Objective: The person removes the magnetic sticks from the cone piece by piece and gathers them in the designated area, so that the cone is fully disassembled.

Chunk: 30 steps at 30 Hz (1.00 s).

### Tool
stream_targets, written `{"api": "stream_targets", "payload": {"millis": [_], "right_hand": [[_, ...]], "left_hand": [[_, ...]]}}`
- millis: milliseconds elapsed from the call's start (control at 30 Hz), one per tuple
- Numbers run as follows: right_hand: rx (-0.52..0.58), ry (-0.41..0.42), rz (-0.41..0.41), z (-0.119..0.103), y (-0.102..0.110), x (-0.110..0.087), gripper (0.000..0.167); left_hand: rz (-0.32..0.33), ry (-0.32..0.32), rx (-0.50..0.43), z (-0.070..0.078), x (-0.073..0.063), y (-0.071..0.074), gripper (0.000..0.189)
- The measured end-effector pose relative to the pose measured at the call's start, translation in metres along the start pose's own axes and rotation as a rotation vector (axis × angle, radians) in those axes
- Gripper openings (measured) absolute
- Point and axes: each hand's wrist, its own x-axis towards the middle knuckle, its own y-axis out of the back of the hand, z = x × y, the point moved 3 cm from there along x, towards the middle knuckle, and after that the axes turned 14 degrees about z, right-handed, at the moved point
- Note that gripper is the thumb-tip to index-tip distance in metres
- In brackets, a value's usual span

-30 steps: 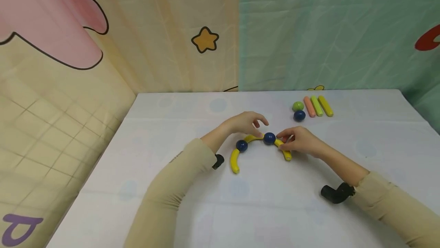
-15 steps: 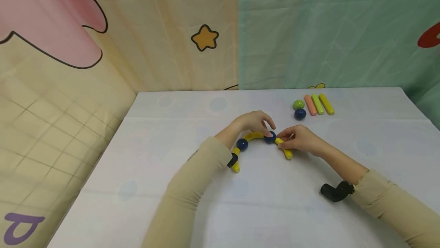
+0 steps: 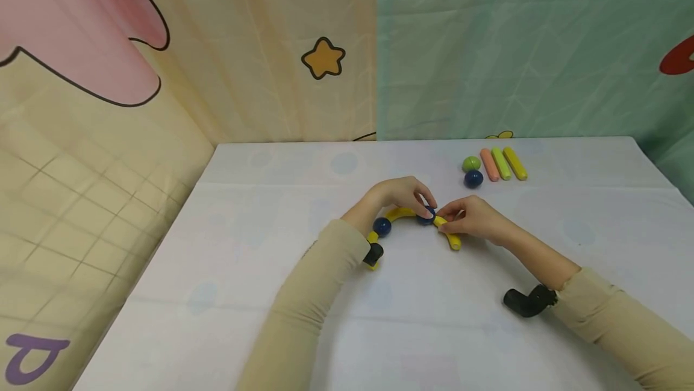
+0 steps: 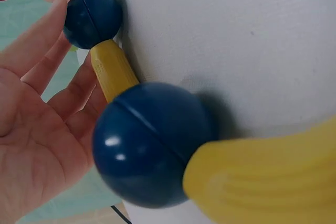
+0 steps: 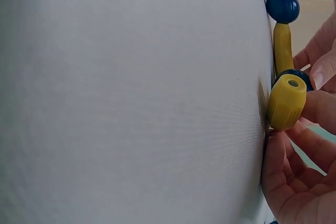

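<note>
Yellow curved rods and two blue balls form an arch on the white table. My left hand [image 3: 406, 194] pinches the arch's right-hand blue ball [image 4: 93, 19], its thumb against the side. Just to the right, my right hand [image 3: 472, 217] holds a yellow curved rod [image 3: 453, 240] that meets this ball; in the right wrist view the rod's free end [image 5: 286, 103] faces the camera. A middle yellow rod [image 3: 400, 213] links to the left-hand blue ball [image 3: 382, 227]. Beyond that ball, the left wrist camera partly covers another yellow rod [image 3: 372, 237].
At the table's back right lie a green ball [image 3: 471, 164], a loose blue ball [image 3: 473, 179], an orange rod [image 3: 490, 165], a light green rod [image 3: 501, 164] and a straight yellow rod [image 3: 515, 163]. Printed curtains stand behind the white table [image 3: 260, 246].
My left hand has moved right, from over the middle yellow rod onto the right-hand blue ball, and its fingers have closed on it. The right hand stays on its yellow rod.
</note>
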Motion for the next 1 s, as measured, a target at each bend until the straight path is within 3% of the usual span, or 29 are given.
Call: {"api": "stream_targets", "payload": {"millis": [200,600,1000], "right_hand": [[0.010,-0.013,0.011,-0.002,-0.002,0.001,0.034],[-0.003,0.010,0.023,-0.008,-0.003,-0.001,0.027],[0.004,0.031,0.012,-0.009,-0.003,-0.004,0.026]], "left_hand": [[0.046,0.005,-0.040,-0.004,-0.002,0.000,0.027],[0.115,-0.017,0.002,-0.007,-0.005,-0.003,0.025],[0.143,0.032,-0.013,-0.007,-0.007,-0.004,0.024]]}}
